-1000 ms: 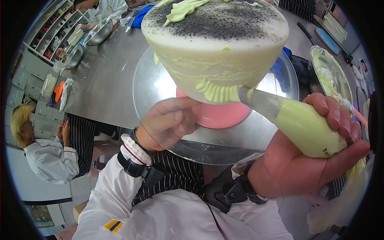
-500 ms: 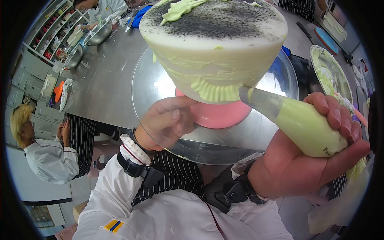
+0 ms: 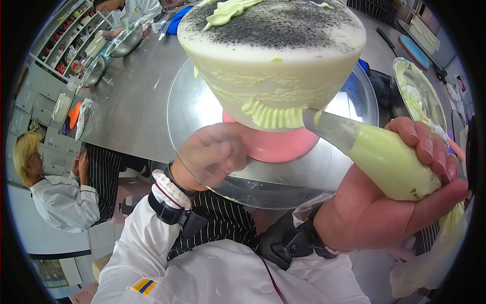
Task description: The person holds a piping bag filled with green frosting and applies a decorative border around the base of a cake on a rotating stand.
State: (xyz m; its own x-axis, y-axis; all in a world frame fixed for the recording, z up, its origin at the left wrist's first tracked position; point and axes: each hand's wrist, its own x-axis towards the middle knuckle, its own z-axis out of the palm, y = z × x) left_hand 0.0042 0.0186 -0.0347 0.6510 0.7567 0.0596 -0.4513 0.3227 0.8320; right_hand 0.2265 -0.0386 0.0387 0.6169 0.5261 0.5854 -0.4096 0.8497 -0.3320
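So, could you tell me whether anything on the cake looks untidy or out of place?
The cake has patchy green streaks smeared unevenly over its white side, and a loose green cream smear overlies the dark crumbs at its top's far edge.

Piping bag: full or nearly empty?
Well filled: pale green cream bulges the clear plastic piping bag from its metal nozzle to the right hand.

Half-curled left hand (image 3: 210, 157), clenched right hand (image 3: 392, 202)
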